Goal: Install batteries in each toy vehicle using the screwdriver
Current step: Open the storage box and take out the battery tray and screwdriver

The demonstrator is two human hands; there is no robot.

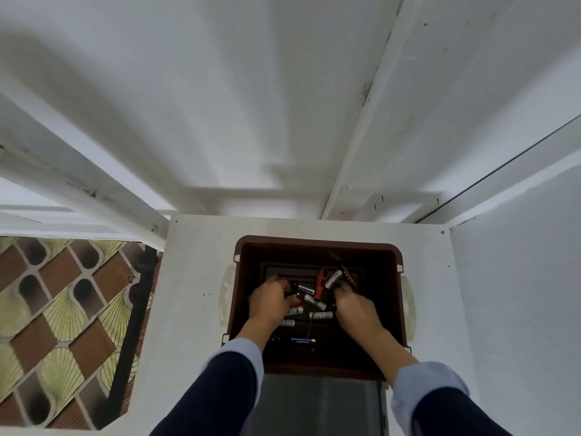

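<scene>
Reaching into the brown bin [317, 243] on the white worktop [188, 278], both hands work among the loose batteries [320, 315] on the bin floor, presumably gathering cells for the toy vehicles, none of which is visible. The left hand [270, 300] has its fingers curled over something dark at the bin floor; what it holds cannot be determined. The right hand [355, 309] pinches one battery [333, 280] at its lower end, long axis tilted up and to the right. The screwdriver [320, 284], with an orange handle, lies between the hands, long axis running near to far, shaft towards the person. The other cells lie mostly crosswise, in no common direction.
</scene>
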